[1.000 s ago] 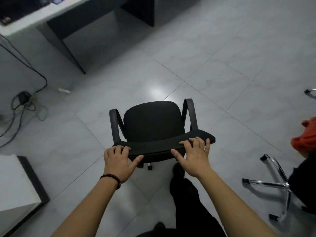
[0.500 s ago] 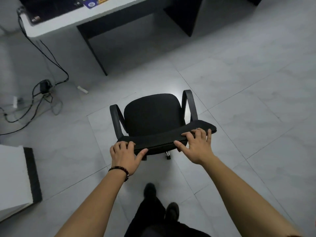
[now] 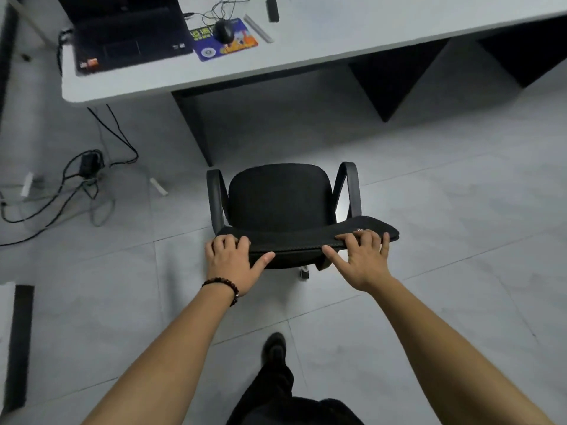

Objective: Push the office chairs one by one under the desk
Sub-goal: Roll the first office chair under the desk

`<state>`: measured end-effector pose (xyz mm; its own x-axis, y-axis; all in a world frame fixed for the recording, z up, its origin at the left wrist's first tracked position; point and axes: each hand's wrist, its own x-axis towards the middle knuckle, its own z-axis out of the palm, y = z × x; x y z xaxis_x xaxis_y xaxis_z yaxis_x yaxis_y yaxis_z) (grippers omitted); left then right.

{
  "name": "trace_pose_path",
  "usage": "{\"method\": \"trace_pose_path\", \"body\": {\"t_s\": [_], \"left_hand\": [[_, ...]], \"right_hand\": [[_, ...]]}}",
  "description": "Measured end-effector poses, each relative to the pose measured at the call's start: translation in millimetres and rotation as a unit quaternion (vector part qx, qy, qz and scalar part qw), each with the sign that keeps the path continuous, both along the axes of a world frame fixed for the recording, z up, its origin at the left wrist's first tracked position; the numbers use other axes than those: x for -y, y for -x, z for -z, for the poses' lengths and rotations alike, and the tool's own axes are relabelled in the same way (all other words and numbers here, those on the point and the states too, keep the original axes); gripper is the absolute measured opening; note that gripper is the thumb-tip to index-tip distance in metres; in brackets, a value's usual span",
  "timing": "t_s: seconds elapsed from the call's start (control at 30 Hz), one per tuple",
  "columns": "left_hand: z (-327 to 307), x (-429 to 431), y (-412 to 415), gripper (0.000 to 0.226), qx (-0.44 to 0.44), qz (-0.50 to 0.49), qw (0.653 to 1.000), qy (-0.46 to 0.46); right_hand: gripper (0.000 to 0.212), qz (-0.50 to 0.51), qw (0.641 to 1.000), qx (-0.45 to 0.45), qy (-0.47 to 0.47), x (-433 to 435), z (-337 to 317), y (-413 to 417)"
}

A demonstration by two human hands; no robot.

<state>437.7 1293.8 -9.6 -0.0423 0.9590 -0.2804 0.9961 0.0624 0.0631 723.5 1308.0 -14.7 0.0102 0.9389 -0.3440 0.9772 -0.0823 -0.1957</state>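
A black office chair (image 3: 279, 197) with two curved armrests stands on the tiled floor, its seat facing the grey desk (image 3: 322, 53) a short way ahead. My left hand (image 3: 234, 260) grips the left end of the backrest top, fingers curled over the edge and thumb underneath. Over the right end lies my right hand (image 3: 362, 259), fingers draped over the top edge, thumb along the rear. Under the desk, a dark opening lies straight ahead of the chair, between dark support panels.
A laptop (image 3: 122, 35), a mouse (image 3: 224, 30) on a colourful mouse pad, and small items lie on the desk. Cables and a power adapter (image 3: 89, 162) trail on the floor at left. A white cabinet edge (image 3: 7, 332) is at lower left. My foot (image 3: 274, 345) steps forward behind the chair.
The chair has rolled forward toward the desk with both hands on its backrest. The desk now fills the top of the view, and the other chair's chrome base at right has left the view.
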Motion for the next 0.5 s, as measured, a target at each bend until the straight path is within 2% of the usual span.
{"method": "trace_pose_path", "body": {"t_s": [0.2,0.4,0.5], "left_hand": [[-1.3,-112.4,-7.8,0.076,-0.013,-0.015,1.0,0.003],[-1.6,-214.0,-28.7,0.078,0.0,-0.058,0.998,-0.005],[0.3,-253.6,-43.7,0.077,-0.003,-0.083,0.997,-0.003]], "right_hand": [[0.081,-0.012,1.0,-0.027,-0.01,-122.5,0.7,-6.8],[0.068,-0.052,0.998,-0.035,0.001,-247.3,-0.9,-24.7],[0.068,-0.072,0.997,-0.024,0.021,-299.7,-3.1,-36.8]]}}
